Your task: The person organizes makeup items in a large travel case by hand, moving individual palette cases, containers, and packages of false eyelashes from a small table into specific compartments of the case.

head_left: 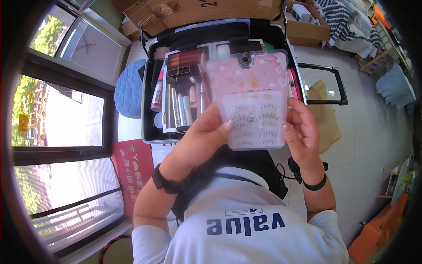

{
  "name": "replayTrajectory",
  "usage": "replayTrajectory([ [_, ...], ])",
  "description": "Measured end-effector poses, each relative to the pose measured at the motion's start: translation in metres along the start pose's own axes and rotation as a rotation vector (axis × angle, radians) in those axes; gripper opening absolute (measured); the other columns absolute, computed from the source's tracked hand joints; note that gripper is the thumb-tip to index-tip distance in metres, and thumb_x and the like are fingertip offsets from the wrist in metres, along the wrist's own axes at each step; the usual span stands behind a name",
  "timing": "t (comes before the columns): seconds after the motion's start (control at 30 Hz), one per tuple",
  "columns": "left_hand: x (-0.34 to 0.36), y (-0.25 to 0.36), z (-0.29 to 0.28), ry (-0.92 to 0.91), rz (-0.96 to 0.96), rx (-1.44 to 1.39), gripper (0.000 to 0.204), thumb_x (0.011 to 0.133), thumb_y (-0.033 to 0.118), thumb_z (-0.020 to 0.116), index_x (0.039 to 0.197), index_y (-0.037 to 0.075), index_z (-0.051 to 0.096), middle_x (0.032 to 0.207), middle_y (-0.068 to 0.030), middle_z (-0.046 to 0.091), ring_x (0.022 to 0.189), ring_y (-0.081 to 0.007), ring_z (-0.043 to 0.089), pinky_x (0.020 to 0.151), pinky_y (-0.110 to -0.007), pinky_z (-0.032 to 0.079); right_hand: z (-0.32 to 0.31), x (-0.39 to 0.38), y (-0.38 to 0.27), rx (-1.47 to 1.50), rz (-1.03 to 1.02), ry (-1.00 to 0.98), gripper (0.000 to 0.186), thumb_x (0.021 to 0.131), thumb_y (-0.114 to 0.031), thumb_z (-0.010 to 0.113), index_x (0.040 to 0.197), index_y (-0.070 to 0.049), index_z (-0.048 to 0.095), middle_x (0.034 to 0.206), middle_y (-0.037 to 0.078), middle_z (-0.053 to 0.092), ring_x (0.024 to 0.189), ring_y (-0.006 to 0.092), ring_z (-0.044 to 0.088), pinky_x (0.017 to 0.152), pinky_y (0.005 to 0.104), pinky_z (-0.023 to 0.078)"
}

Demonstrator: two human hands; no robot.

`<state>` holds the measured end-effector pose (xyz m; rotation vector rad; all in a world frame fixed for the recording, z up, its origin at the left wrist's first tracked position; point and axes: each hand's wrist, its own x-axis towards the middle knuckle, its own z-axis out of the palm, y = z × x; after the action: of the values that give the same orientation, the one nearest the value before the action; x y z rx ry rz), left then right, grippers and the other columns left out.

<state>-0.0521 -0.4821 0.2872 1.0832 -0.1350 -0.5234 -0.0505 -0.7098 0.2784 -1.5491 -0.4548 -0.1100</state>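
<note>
Both my hands hold up a clear plastic pack of false eyelashes (pixel 255 127), with a pink printed card in its upper part and rows of lashes below. My left hand (pixel 209 127) grips its left edge, thumb on the front. On the right edge, the thumb and fingers of my right hand (pixel 302 130) pinch it. Behind the pack an open makeup case (pixel 149 127) holds a divided tray with several tubes and brushes (pixel 182 105) and a row of red items (pixel 187 59). The pack hides part of the case's right side.
A blue quilted stool (pixel 129 90) stands left of the case, near a window and a red mat (pixel 132 171). Cardboard boxes (pixel 310 33) are behind. To the right are the case's black pull handle (pixel 338 83) and a beige cloth-like item (pixel 327 127) on the tiled floor.
</note>
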Motion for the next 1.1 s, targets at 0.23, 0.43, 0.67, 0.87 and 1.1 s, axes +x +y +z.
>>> replayTrajectory([
  [0.23,0.0,-0.001,0.0,0.005,0.002,0.019,0.045,0.097,0.011,0.042,0.138,0.004,0.026,0.133,-0.0127,0.046,0.122,-0.0253,0.049,0.098,-0.043,0.042,0.0,0.0,0.0,-0.008,0.008,0.005,0.04,0.089,-0.008,0.056,0.125,0.004,0.043,0.081,0.005,0.059,0.072,0.0083,0.05,0.068,0.0214,0.04],
  [0.43,-0.001,-0.004,-0.005,-0.027,0.019,0.037,0.047,0.096,0.011,0.044,0.139,0.004,0.025,0.134,-0.0124,0.044,0.124,-0.0252,0.046,0.099,-0.042,0.041,0.001,-0.003,0.0,0.025,0.064,0.006,0.04,0.089,-0.009,0.057,0.125,0.004,0.044,0.082,0.005,0.059,0.072,0.0079,0.05,0.068,0.0214,0.041],
  [0.67,-0.001,-0.006,-0.005,-0.01,0.033,-0.003,0.041,0.094,0.007,0.048,0.133,0.001,0.036,0.125,-0.0084,0.05,0.116,-0.016,0.047,0.099,-0.034,0.038,-0.001,-0.006,0.005,0.032,0.04,0.001,0.04,0.089,-0.01,0.058,0.124,0.005,0.045,0.081,0.005,0.058,0.072,0.008,0.051,0.068,0.0218,0.041],
  [0.87,-0.003,-0.007,-0.005,-0.021,0.052,0.068,0.043,0.094,0.006,0.048,0.134,0.001,0.035,0.125,-0.0082,0.05,0.116,-0.0157,0.046,0.099,-0.034,0.037,-0.002,-0.007,0.006,-0.018,0.01,0.009,0.038,0.089,-0.007,0.057,0.123,0.005,0.046,0.08,0.004,0.057,0.072,0.0083,0.051,0.07,0.0222,0.042],
  [1.1,-0.002,-0.009,-0.011,-0.122,0.058,0.102,0.048,0.095,0.012,0.049,0.136,0.0,0.029,0.132,-0.0126,0.046,0.124,-0.0223,0.045,0.101,-0.037,0.038,-0.003,-0.006,0.004,-0.009,0.049,-0.009,0.041,0.086,-0.007,0.06,0.123,0.004,0.046,0.08,0.003,0.058,0.071,0.0076,0.05,0.066,0.0216,0.042],
])
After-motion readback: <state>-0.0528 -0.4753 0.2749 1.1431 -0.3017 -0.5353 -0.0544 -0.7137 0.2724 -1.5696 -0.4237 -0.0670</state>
